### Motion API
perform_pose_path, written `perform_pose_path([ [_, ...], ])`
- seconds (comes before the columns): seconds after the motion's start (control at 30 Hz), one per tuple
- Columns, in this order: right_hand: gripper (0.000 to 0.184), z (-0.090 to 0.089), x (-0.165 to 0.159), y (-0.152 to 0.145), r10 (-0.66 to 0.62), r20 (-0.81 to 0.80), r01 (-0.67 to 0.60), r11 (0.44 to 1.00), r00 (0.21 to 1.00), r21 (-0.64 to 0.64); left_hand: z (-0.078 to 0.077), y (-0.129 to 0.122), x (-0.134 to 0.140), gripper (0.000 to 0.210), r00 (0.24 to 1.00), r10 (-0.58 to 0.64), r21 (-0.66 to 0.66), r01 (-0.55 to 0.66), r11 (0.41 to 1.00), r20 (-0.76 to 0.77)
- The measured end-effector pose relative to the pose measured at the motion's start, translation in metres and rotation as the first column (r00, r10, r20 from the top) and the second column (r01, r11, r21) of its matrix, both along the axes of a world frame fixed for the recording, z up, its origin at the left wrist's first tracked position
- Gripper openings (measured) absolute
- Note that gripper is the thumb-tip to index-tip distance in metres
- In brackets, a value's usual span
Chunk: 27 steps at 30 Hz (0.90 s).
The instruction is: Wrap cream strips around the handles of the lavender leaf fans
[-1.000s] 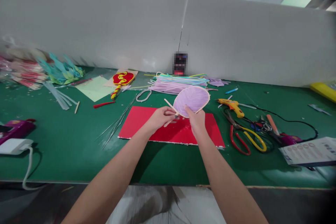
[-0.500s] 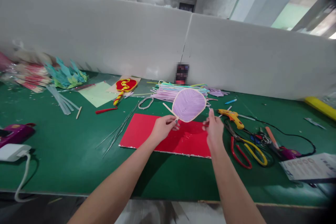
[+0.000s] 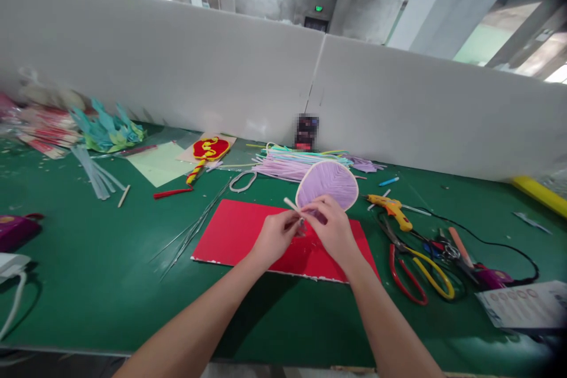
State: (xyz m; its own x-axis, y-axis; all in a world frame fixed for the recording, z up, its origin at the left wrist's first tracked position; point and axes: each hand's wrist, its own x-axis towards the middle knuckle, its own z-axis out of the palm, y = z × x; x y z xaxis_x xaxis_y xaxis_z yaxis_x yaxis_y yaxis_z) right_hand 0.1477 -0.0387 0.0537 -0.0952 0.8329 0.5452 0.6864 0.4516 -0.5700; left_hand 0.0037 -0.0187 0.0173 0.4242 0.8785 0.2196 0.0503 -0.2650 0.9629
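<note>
A purple leaf-shaped fan (image 3: 333, 183) with a cream rim is held up over a red board (image 3: 234, 227) on the table. My left hand (image 3: 280, 233) is closed in a pinch at the fan's lower left base. My right hand (image 3: 330, 227) is in front of the fan's lower edge, its fingertips pinched together where a cream pipe cleaner (image 3: 290, 205) sticks out to the upper left. The fingers hide the joint between the fan and this strip.
Bundled purple and mint pipe cleaners (image 3: 283, 164) lie behind the fan. A yellow glue gun (image 3: 392, 208) and pliers (image 3: 414, 266) with red and yellow handles are on the right. Thin wires (image 3: 190, 236) and a red-and-yellow fan (image 3: 210, 149) are on the left.
My right hand has moved left from beside the fan to its base, and its fingers have closed there. The fan has shifted slightly right and lower in view.
</note>
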Motion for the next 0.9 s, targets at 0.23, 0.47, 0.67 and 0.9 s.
perform_pose_path([
  [0.23,0.009,-0.006,0.009,-0.012,-0.045,-0.065,0.045,0.999,0.997,-0.005,0.003,0.001,0.005,0.015,0.982,-0.002,-0.292,0.058,0.955,0.189],
  [0.47,0.01,-0.017,0.004,-0.029,-0.118,-0.021,0.12,0.984,0.993,0.13,0.0,0.002,0.006,0.021,0.958,0.009,-0.353,0.097,0.93,0.287],
  [0.67,0.011,-0.02,0.005,-0.032,-0.139,0.123,0.119,0.98,0.983,0.16,0.0,0.003,0.008,0.026,0.949,0.047,-0.402,0.088,0.912,0.313],
  [0.9,0.011,-0.018,0.007,-0.035,-0.118,0.211,0.091,0.987,0.97,0.132,-0.003,0.005,0.007,0.036,0.934,0.068,-0.463,0.11,0.88,0.35],
])
